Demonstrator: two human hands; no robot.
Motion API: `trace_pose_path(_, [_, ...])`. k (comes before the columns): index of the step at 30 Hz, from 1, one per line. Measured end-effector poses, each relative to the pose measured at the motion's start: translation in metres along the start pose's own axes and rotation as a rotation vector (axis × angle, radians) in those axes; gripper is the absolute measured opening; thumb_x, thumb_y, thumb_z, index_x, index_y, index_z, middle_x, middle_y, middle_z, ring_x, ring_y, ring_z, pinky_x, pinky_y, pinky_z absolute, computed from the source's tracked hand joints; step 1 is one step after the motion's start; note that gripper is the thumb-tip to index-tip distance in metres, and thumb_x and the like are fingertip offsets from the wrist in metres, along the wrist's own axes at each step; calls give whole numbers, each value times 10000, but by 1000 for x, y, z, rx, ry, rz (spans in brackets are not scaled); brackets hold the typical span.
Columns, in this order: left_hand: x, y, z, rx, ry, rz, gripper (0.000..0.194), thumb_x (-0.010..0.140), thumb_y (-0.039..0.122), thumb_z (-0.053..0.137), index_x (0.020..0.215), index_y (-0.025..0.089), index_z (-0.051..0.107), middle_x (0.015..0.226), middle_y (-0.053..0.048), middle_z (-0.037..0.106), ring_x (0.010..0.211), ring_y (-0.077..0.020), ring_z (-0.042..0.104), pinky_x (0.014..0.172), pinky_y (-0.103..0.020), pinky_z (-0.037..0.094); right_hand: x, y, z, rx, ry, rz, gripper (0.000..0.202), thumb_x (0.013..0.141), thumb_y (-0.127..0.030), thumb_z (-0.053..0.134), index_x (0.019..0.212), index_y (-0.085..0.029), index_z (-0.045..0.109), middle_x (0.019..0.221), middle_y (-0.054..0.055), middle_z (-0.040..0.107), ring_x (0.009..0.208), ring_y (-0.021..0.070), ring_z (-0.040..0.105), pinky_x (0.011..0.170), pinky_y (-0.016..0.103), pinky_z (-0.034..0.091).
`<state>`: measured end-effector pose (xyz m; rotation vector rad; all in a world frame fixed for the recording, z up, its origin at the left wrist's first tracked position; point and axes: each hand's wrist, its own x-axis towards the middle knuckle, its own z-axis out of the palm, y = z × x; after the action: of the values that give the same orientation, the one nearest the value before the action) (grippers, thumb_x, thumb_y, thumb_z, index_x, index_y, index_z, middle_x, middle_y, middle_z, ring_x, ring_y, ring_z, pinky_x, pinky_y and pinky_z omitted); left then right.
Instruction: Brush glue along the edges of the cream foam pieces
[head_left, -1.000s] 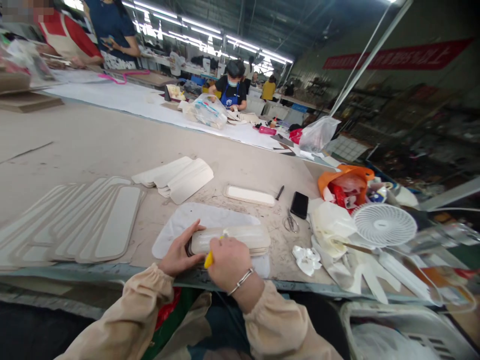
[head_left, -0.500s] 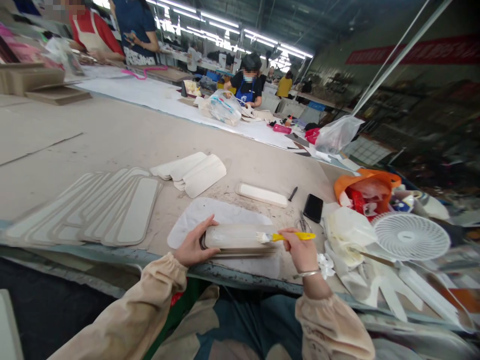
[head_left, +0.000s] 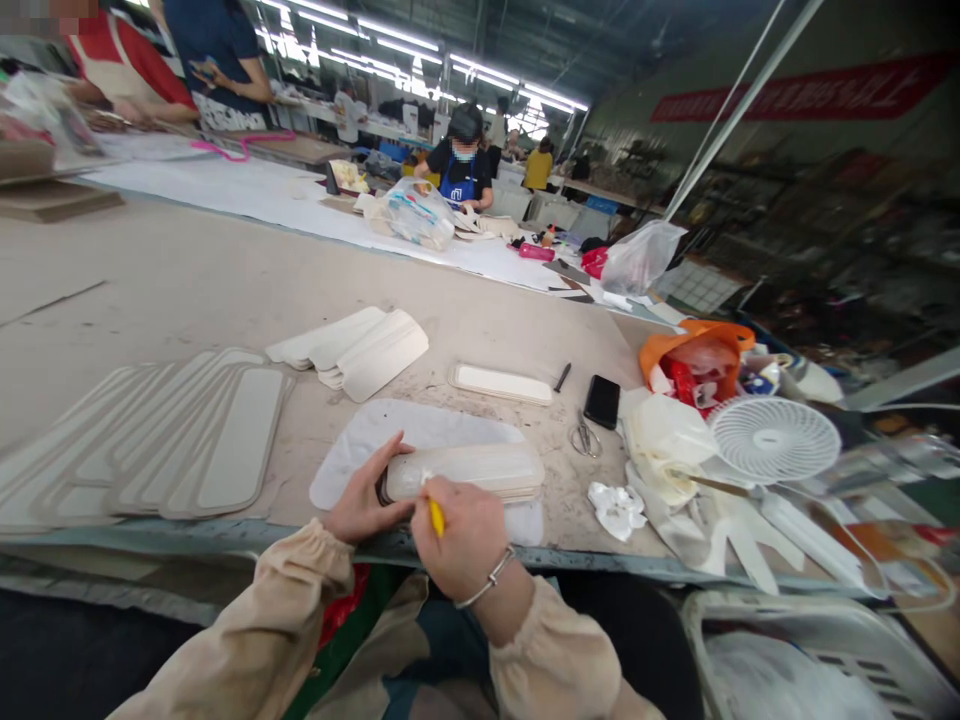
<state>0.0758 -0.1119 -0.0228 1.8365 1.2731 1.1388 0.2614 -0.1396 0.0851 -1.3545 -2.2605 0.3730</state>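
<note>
We see left hand (head_left: 365,497) gripping left end of stack of oblong cream panels (head_left: 466,472), fingers curled on it; stack lies on white sheet (head_left: 420,428) at near table edge (head_left: 225,535). Right hand (head_left: 459,532) closed around yellow-handled brush (head_left: 434,512), bristles touching stack. Scissors (head_left: 583,440), black phone (head_left: 601,401) to right

Worktable (head_left: 187,280) bears cut panels (head_left: 225,445), phone (head_left: 601,401), scissors (head_left: 584,438).
</note>
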Motion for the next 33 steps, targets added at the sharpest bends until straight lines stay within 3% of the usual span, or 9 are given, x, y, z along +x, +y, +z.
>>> trace_pose_path(3, [0, 1, 0, 7, -5, -8, 928, 739, 434, 730, 1501, 156, 280, 1320, -139, 568, 1218, -324, 554, 1083, -482, 416, 7, 1, 4, 267, 34, 59, 203, 898, -269, 454, 872, -223, 651, 777, 8, 703, 728, 162, 651, 689, 243, 432])
trace_pose_path(6, [0, 1, 0, 15, -15, -11, 927, 749, 421, 734, 1503, 164, 259, 1323, -141, 558, 1243, -305, 531, 1113, -494, 374, 3, 39, -11, 432, 92, 249, 228, 889, -323, 475, 814, -226, 667, 752, -4, 695, 718, 161, 644, 683, 240, 451])
trace_pose_path(10, [-1, -1, 1, -19, -19, -10, 911, 753, 397, 735, 1497, 167, 263, 1335, -142, 537, 1258, -301, 513, 1134, -505, 339, -11, 107, -51, 324, 255, 510, 254, 815, -414, 538, 789, -210, 689, 623, -9, 642, 621, 184, 605, 614, 268, 439])
trace_pose_path(13, [-1, -2, 1, -27, -16, -5, 913, 747, 385, 739, 1497, 172, 264, 1332, -137, 535, 1258, -306, 511, 1139, -511, 331, -18, 132, -69, 188, 350, 581, 313, 813, -459, 529, 844, -197, 698, 585, -5, 624, 563, 190, 583, 584, 282, 425])
trace_pose_path(16, [-1, -1, 1, -19, -14, 7, 936, 730, 376, 753, 1501, 179, 260, 1325, -129, 539, 1255, -305, 511, 1145, -512, 321, -18, 126, -62, -23, 360, 484, 311, 848, -441, 503, 868, -205, 706, 695, 36, 688, 609, 200, 613, 596, 286, 403])
trace_pose_path(19, [-1, 1, 1, -29, -17, 15, 959, 718, 390, 762, 1502, 173, 253, 1322, -134, 537, 1251, -303, 512, 1142, -507, 323, -13, 97, -39, -161, 271, 292, 295, 879, -380, 474, 856, -201, 707, 699, 58, 696, 608, 202, 620, 581, 284, 373])
trace_pose_path(24, [-1, 3, 0, -47, -15, -4, 993, 698, 413, 772, 1507, 180, 247, 1322, -137, 534, 1237, -308, 518, 1120, -506, 350, 0, 42, -6, 188, 124, 45, 246, 910, -309, 462, 886, -196, 680, 781, 53, 709, 717, 187, 649, 683, 270, 421])
trace_pose_path(29, [-1, 2, 1, -104, -32, -28, 1005, 687, 389, 779, 1510, 185, 239, 1322, -128, 529, 1202, -296, 540, 1081, -472, 401, 15, 30, 16, 851, 42, 359, 208, 878, -375, 522, 840, -209, 642, 524, -53, 521, 505, 135, 502, 532, 243, 378])
trace_pose_path(33, [-2, -1, 2, -105, -22, -20, 1006, 678, 384, 788, 1502, 186, 247, 1324, -127, 524, 1215, -298, 526, 1100, -481, 378, 22, 48, 17, 960, 75, 519, 194, 791, -374, 567, 754, -193, 629, 460, -65, 464, 478, 128, 437, 512, 254, 337])
